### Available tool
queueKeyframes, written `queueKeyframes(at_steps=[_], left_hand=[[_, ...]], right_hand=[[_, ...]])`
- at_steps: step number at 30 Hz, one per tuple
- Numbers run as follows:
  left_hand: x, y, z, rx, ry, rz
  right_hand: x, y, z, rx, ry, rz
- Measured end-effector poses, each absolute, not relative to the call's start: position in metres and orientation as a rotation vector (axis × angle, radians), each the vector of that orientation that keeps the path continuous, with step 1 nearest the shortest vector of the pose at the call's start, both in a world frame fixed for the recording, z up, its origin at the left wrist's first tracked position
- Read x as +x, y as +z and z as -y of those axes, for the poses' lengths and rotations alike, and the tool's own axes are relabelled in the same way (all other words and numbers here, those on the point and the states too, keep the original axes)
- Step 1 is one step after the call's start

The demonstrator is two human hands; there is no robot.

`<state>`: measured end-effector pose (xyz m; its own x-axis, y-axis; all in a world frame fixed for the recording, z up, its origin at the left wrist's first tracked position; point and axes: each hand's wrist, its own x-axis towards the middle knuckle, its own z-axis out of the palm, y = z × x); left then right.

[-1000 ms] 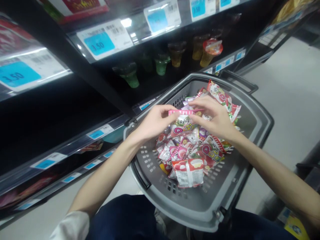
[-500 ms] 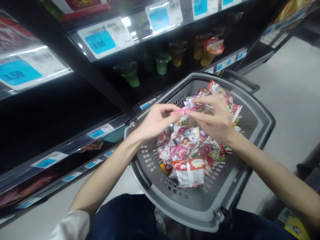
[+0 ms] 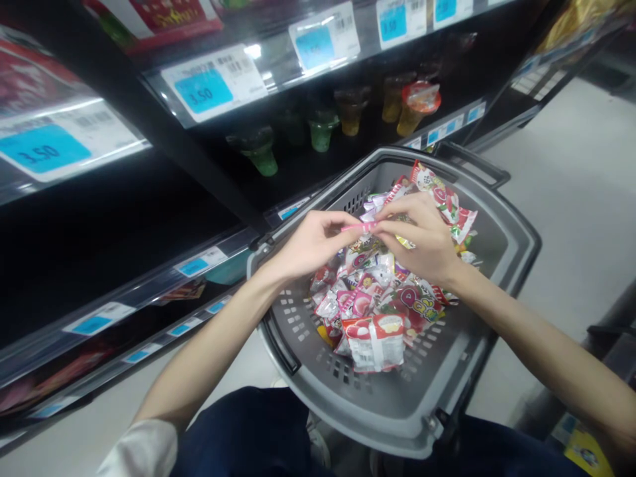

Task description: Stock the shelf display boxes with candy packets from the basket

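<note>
A: Hands, left to right, go.

B: On my feed, left hand [image 3: 313, 245]: narrow, thumb and index fingertip pinching the pink edge of a candy packet [image 3: 360, 254].

A: Where's the packet?

B: Between the hands, over the pile of packets [image 3: 377, 331] in the grey basket [image 3: 355, 421]. Body hangs below the edge, partly hidden. Can't tell if it touches the pile or if the film is torn.

A: Right hand?

B: Right hand [image 3: 424, 235]: just beside the left, thumb and index finger narrow at the same edge. Tips overlap, so I can't tell how firm the grip is.

A: Further right?

B: A red-and-white packet [image 3: 440, 193] slanting near the basket's far rim.

A: Risks?

B: I'd log three. Fingertips only, slim edge: one pinch loosens, the packet could drop into the pile and get lost among lookalikes. A hard, uneven pull might split the film and spill the contents. A right-hand swing outward could knock the slanting packet.
</note>
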<state>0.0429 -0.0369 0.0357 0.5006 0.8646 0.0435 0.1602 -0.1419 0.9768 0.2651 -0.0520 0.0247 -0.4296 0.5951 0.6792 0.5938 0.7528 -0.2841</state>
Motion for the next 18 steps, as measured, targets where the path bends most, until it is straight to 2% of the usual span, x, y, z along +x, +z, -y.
queueKeyframes(at_steps=[8,14,16,18], left_hand=[[0.0421,0.0337,0.0358,1.636,0.774,-0.910],[0.0430,0.0325,0.0344,1.400,0.868,-0.904],[0.0442,0.0346,0.0340,1.273,0.904,-0.906],[0.0457,0.0377,0.0341,1.178,0.915,-0.913]], right_hand=[[0.2689,0.0203,0.0498,-0.843,-0.015,2.124],[0.2698,0.0242,0.0517,-0.862,-0.091,2.032],[0.2698,0.0269,0.0527,-0.974,0.025,1.943],[0.2704,0.0283,0.0529,-1.070,0.303,1.855]])
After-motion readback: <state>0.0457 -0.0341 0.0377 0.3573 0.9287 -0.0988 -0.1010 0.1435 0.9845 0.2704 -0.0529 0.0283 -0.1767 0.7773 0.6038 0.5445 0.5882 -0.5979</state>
